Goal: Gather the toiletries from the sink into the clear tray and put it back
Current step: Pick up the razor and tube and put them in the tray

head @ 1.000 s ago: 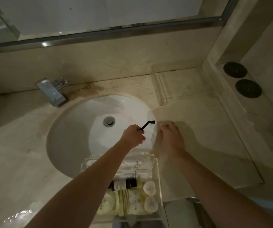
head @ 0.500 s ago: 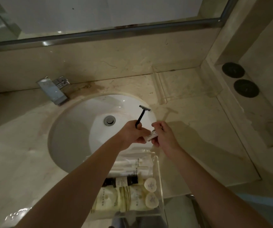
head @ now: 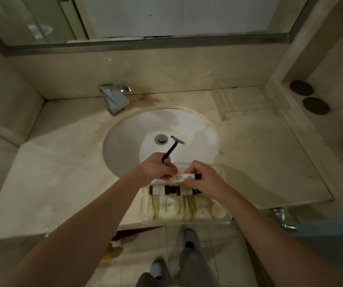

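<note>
My left hand (head: 156,168) grips a black razor (head: 173,149) by its handle, blade end pointing up over the white sink (head: 125,146). My right hand (head: 202,179) pinches a small white tube (head: 184,176), and the left hand's fingers touch its other end. Both hands hover over the far end of the clear tray (head: 227,219), which sits on the counter's front edge. Inside the tray lie dark bottles (head: 170,190), pale sachets (head: 166,208) and round white caps (head: 218,211).
A chrome faucet (head: 114,98) stands at the back left of the basin, with the drain (head: 161,139) in the middle. Two dark round discs (head: 309,98) sit on the right ledge. A mirror spans the back wall. A chrome fitting (head: 282,219) sticks out below the counter.
The razor has turned upright and the right hand has picked up the white tube from the counter; both hands have drawn together over the tray. The view has pulled back.
</note>
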